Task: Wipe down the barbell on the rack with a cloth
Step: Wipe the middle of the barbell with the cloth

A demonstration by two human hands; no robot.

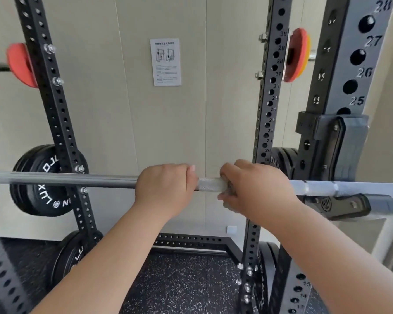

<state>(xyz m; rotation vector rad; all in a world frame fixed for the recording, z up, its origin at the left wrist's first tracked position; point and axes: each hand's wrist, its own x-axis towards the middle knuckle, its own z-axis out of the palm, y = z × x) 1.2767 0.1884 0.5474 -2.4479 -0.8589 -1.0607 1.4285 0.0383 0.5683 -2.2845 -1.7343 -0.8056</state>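
A grey steel barbell (61, 179) lies level across the rack, with a knurled patch (211, 184) showing between my hands. My left hand (166, 189) grips the bar from above, its fingers curled over the top. Just to the right, my right hand (258, 191) wraps round the bar with a greyish cloth (227, 205) under it. Only small bits of the cloth peek out by the fingers; the rest is hidden. The bar's right end rests on a black J-hook (340, 207).
Black perforated rack uprights stand at left (55, 105) and right (268, 109), with a numbered post (349, 71) close on the right. Black weight plates (45, 180) and red plates (21, 64) hang on the rack. A paper notice (165, 62) is on the wall above speckled rubber flooring (184, 284).
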